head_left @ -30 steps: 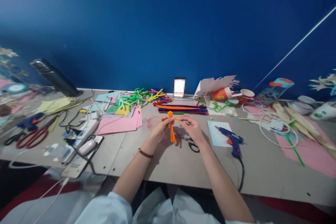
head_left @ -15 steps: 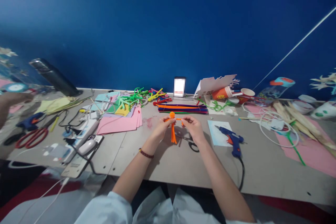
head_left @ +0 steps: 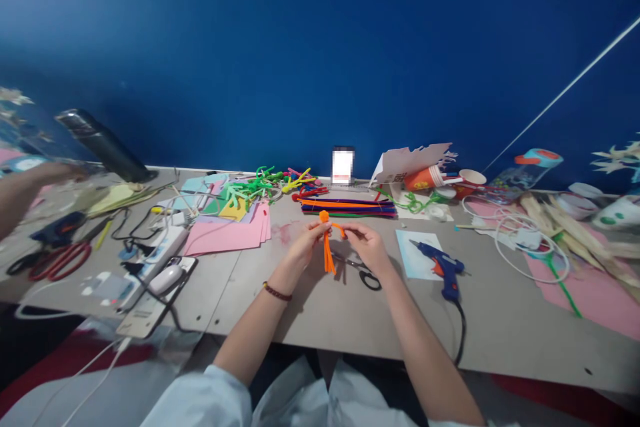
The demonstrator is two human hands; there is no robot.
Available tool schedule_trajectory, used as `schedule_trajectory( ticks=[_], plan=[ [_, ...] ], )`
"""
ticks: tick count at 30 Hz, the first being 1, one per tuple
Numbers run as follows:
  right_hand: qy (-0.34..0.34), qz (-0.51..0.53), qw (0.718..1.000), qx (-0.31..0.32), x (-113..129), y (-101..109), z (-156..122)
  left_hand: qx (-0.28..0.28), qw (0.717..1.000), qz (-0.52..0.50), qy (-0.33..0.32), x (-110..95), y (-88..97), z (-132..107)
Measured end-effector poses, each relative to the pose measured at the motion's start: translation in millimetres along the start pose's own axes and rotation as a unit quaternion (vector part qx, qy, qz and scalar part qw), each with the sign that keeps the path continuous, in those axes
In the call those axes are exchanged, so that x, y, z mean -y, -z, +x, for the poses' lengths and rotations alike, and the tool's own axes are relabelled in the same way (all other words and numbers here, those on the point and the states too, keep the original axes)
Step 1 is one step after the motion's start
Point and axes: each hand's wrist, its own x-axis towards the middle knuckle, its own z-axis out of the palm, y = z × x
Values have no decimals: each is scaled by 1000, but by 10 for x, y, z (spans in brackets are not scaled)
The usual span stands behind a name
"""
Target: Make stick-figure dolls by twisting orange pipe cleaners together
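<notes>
A: The left hand [head_left: 304, 247] pinches the orange pipe-cleaner figure [head_left: 327, 245] just under its round top, fingers closed on it. The right hand [head_left: 367, 243] has its fingers closed on the short orange end that sticks out to the side. The figure is held above the middle of the surface [head_left: 320, 320], toward its far edge, with the black-handled scissors [head_left: 361, 271] lying just beneath.

B: What could go wrong?

A: Probably the thin wire slipping from the right fingers, or the twist loosening and the strands splaying. The blue glue gun [head_left: 441, 268] lies near the right forearm, and a wide elbow move might catch its cord.

B: Any change from half a second back?

A: The side end now arches upward instead of lying straight, and another person's arm [head_left: 23, 190] at the left edge reaches further in.
</notes>
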Motion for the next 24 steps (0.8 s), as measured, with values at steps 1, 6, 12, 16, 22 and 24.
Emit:
schedule_trajectory(
  ticks=[1,6,12,16,22,24],
  plan=[
    [32,-34,999,5,-5,6,-4,4,1000,-6,3,7,4,5],
    [184,-163,969,23,-15,8,-19,12,999,-30,26,43,44,38],
    [223,-239,945,10,-68,-23,-39,5,997,-53,47,62,67,50],
    [237,-245,940,1,-54,-22,-46,3,998,-46,41,58,43,30],
    [221,-218,950,-41,2,0,-30,16,999,-13,41,60,32,28],
    [226,-213,949,-46,10,-1,-30,17,999,-3,39,49,30,22]
  ],
)
